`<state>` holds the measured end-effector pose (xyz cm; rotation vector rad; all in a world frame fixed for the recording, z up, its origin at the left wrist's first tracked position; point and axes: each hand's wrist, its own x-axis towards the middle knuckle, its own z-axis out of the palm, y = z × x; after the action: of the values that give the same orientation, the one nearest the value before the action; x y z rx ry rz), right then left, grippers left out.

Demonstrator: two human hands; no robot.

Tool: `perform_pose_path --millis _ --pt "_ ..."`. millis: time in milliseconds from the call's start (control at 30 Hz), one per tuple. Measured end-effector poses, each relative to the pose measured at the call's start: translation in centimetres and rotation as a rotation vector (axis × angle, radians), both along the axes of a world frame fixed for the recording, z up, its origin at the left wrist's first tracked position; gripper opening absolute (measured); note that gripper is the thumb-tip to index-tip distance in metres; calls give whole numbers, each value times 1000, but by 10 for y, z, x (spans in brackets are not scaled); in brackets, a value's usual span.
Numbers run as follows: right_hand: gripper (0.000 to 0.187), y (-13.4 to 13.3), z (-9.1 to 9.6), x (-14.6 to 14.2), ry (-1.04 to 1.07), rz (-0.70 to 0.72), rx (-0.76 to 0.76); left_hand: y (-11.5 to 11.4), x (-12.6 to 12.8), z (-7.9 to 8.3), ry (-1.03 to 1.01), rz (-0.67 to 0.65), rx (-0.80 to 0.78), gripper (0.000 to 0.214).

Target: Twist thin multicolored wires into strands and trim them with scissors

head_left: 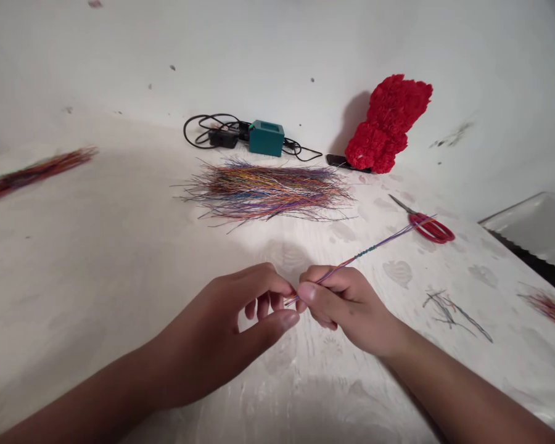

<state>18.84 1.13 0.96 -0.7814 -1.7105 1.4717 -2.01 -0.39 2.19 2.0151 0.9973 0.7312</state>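
My right hand (340, 303) is closed on a thin bundle of coloured wires (370, 250) that slants up and to the right from its fingers. My left hand (245, 320) pinches the near end of that bundle with thumb and forefinger, right against my right thumb. Both hands hover just above the white table (97, 277). Beyond them a large loose pile of multicoloured wires (266, 190) lies flat on the table.
Red-handled scissors (428, 225) lie to the right of the bundle's tip. A red fluffy object (388, 123), a teal box (266, 137) with black cables and a charger stand by the wall. More wires lie far left (32, 172) and far right (552, 309). Wire scraps (453, 311) and a grey tray (536, 228) are at right.
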Motion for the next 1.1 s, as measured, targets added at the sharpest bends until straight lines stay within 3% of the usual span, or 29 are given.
perform_pose_path --millis 200,400,700,1100 --pt "30 0 1 -1 -38 10 -1 -1 -1 -9 14 -2 290 7" --pt "30 0 1 0 -90 11 2 0 -2 -12 77 -12 412 10" --pt "29 -1 0 -1 -88 50 -1 0 -1 -13 49 -19 311 17" --pt "25 2 -6 2 -187 107 20 0 1 -15 78 -18 292 25"
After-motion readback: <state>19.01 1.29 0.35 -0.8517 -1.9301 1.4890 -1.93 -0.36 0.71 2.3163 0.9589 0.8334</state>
